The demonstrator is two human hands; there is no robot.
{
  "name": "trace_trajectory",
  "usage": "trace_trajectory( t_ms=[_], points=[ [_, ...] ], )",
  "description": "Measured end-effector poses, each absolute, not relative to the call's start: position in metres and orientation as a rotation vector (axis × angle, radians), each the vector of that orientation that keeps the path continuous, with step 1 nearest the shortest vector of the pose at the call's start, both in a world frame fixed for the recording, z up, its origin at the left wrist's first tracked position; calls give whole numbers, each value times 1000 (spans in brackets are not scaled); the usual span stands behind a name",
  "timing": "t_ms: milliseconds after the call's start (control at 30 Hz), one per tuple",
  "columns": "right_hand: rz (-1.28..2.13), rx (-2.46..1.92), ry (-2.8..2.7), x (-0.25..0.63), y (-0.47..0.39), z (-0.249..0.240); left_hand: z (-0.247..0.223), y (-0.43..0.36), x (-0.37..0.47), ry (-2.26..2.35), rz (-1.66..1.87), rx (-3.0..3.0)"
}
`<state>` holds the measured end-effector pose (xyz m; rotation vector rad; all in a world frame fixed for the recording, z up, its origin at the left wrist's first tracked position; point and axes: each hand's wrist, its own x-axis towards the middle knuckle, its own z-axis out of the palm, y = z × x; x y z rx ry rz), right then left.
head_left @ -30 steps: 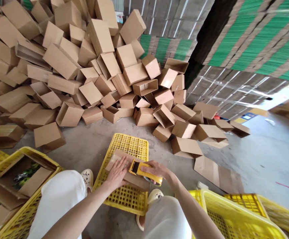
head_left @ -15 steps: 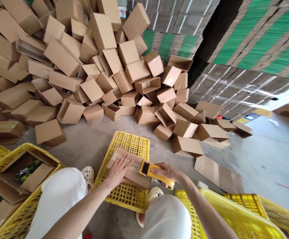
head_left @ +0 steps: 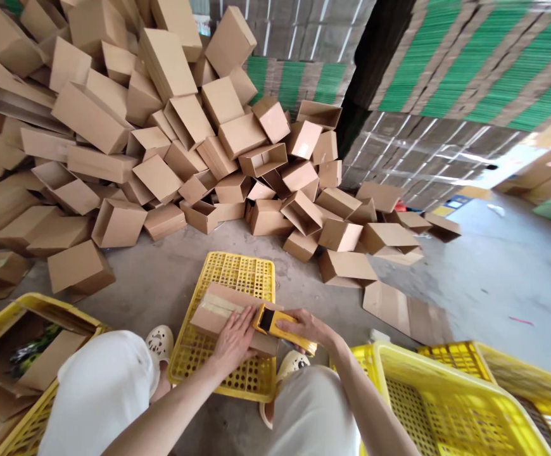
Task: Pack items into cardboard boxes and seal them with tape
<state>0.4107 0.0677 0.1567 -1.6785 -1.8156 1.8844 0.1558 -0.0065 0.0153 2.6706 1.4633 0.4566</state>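
Past the grey floor and the heap of cartons, I see the left hand, its grip spread flat, has slid along the cardboard box nearer the yellow tape dispenser, baring more of its taped end. The right hand's grip is clamped round the dispenser, head pointing left; the box's long axis spans the yellow crate, left edge to right, slightly aslant

Whoever this is wears plain white trousers, roomy over the knees, and cream round-toed clogs peppered with dark spots, holes or trim, I can't tell from here. The forearms are bare, as are the left hand and the right hand.
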Motion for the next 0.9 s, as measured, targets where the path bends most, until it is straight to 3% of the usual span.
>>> trace_trajectory(
  t_ms=[600,900],
  points=[
    [1801,-1554,-1960,446,53,164,21,-8,153,1456,393,2735],
    [1794,-1616,-1946,445,54,164,13,-18,194,1455,467,2688]
  ],
)
